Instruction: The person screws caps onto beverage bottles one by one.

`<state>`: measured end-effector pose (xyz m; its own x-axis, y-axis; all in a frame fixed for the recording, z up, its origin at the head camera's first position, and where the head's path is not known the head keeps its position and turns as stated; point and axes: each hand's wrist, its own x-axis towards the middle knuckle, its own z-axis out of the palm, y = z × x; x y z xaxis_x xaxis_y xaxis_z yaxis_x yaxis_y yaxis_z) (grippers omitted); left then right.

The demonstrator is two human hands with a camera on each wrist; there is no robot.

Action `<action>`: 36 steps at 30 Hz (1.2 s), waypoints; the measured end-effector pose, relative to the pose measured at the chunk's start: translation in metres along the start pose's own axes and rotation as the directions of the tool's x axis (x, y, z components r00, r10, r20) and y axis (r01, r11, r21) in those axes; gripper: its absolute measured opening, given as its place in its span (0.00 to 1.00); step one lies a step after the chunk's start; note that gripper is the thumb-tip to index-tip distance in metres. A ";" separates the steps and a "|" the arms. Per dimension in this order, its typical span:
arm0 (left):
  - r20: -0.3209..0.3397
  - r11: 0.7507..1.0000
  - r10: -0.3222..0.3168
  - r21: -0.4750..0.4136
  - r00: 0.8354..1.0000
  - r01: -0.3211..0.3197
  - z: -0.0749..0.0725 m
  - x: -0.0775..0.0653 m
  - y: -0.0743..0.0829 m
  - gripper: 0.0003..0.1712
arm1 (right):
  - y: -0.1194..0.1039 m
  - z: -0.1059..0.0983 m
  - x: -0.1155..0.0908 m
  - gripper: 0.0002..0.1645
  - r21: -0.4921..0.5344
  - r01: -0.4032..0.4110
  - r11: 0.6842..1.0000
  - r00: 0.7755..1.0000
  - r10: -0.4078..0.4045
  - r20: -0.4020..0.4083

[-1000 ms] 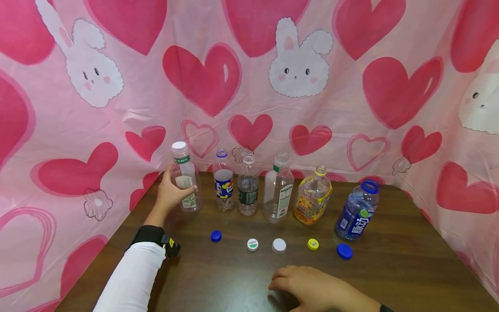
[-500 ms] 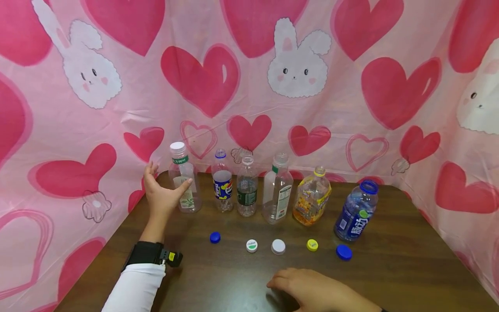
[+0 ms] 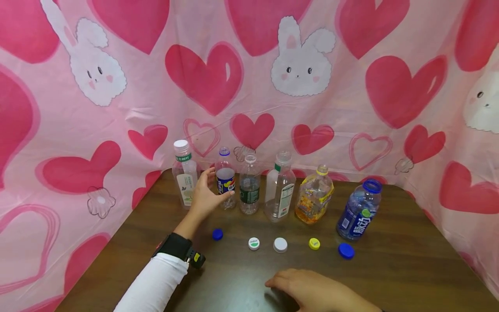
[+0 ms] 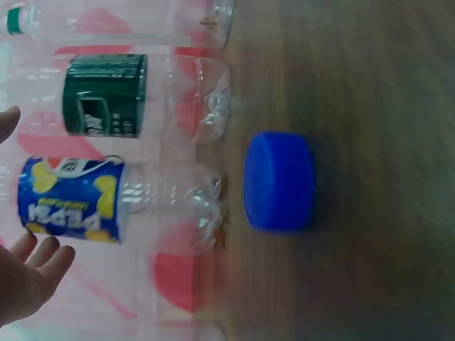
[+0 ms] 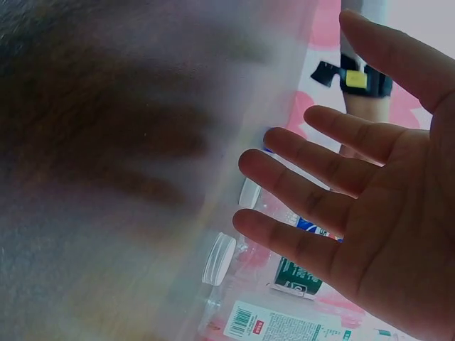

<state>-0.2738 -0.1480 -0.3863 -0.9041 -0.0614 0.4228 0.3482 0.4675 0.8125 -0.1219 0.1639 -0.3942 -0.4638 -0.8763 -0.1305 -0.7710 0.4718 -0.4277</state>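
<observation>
My left hand [image 3: 205,197] is beside the Pepsi bottle [image 3: 225,178], thumb and fingers spread towards it. In the left wrist view the fingers [image 4: 44,266] lie at the edge of the Pepsi label [image 4: 71,199]; whether they touch it I cannot tell. The thumb [image 4: 7,122] stands apart on the other side. A blue cap [image 3: 217,234] lies on the table in front of that uncapped bottle. Just left of the hand stands a clear bottle with a white cap [image 3: 181,144] on. My right hand [image 3: 309,289] hovers low over the front of the table, fingers extended, holding nothing.
Right of the Pepsi bottle, uncapped bottles stand in a row: a green-labelled one [image 3: 249,190], a tall clear one [image 3: 280,190], a yellow-trimmed one [image 3: 314,197] and a blue one [image 3: 358,212]. White caps [image 3: 254,243], a yellow cap [image 3: 314,243] and a larger blue cap [image 3: 346,251] lie in front.
My left hand has let go of the white-capped bottle, drawn back from it, and moved right to the Pepsi bottle. The right hand has stayed nearly still.
</observation>
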 end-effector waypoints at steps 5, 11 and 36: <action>-0.026 0.997 -0.057 -0.047 0.998 0.056 0.015 0.019 -0.006 0.58 | 0.000 0.003 -0.001 0.35 0.026 -0.016 1.000 1.000 0.015 0.007; -0.084 0.996 -0.084 -0.012 0.993 0.083 0.024 0.033 -0.013 0.55 | -0.001 0.004 -0.002 0.34 0.011 0.002 1.000 1.000 -0.002 -0.008; 0.013 0.996 -0.017 -0.091 1.000 0.018 -0.015 0.001 0.015 0.47 | 0.003 -0.003 -0.001 0.35 -0.010 0.031 0.999 0.998 -0.032 -0.060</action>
<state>-0.2662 -0.1548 -0.3677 -0.9132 -0.0579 0.4034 0.3525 0.3845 0.8532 -0.1252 0.1662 -0.3926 -0.4645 -0.8833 -0.0632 -0.7895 0.4454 -0.4223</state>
